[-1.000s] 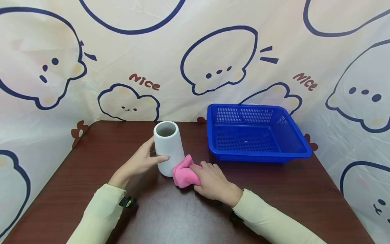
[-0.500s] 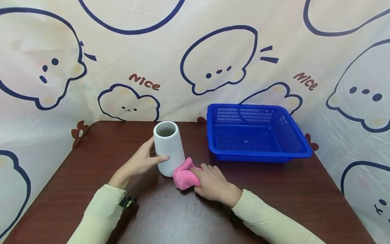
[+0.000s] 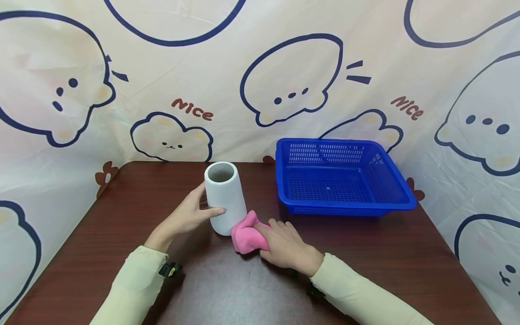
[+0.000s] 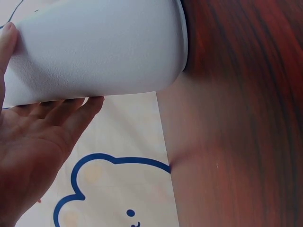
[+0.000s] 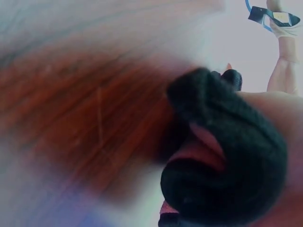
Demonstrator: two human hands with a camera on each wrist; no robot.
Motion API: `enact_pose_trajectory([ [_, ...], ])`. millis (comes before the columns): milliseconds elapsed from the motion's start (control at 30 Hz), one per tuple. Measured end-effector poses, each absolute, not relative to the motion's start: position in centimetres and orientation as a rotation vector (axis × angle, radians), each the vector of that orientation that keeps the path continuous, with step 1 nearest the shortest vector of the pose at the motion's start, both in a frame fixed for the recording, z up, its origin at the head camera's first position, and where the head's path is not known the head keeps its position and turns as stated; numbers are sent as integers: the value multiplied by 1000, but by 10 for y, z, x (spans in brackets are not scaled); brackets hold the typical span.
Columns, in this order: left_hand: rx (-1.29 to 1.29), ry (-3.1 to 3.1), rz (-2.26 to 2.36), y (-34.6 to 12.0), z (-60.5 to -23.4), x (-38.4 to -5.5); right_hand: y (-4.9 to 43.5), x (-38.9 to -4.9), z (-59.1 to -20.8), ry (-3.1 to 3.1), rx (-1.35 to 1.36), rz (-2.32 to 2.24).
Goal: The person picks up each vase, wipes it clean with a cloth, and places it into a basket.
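A white tapered vase (image 3: 226,196) with an open round top stands upright on the brown table. My left hand (image 3: 186,215) grips it from the left, thumb across the front and fingers behind. In the left wrist view the fingertips (image 4: 97,103) touch the smooth side of the vase (image 4: 104,52). Bunched in my right hand (image 3: 285,246) is a pink cloth (image 3: 248,237), which overlaps the lower right side of the vase near its base. A dark, blurred strap (image 5: 236,156) fills much of the right wrist view and hides the right fingers there.
A blue plastic basket (image 3: 345,209) with perforated sides sits at the back right of the table (image 3: 227,289). Behind the table hangs a pale curtain (image 3: 183,81) with cartoon outlines, running round both sides.
The pink cloth has slid slightly downward along the lower right of the vase, with the right hand barely shifting. The left hand and the vase stay in place.
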State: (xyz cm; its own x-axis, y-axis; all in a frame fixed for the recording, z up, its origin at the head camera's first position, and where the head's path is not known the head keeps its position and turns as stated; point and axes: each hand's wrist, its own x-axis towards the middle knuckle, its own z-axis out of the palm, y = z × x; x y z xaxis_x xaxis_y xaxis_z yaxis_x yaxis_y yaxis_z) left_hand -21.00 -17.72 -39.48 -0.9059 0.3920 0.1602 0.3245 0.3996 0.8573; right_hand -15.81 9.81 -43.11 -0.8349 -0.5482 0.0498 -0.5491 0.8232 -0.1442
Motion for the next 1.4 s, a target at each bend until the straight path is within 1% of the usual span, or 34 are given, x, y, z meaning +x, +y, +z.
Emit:
enact_pose_trajectory([
  [600, 653, 2570, 1535, -178, -392, -209, 106, -160, -434, -3014, 910, 364],
  [1400, 637, 2559, 1546, -177, -392, -209, 115, -151, -419, -2980, 862, 456],
])
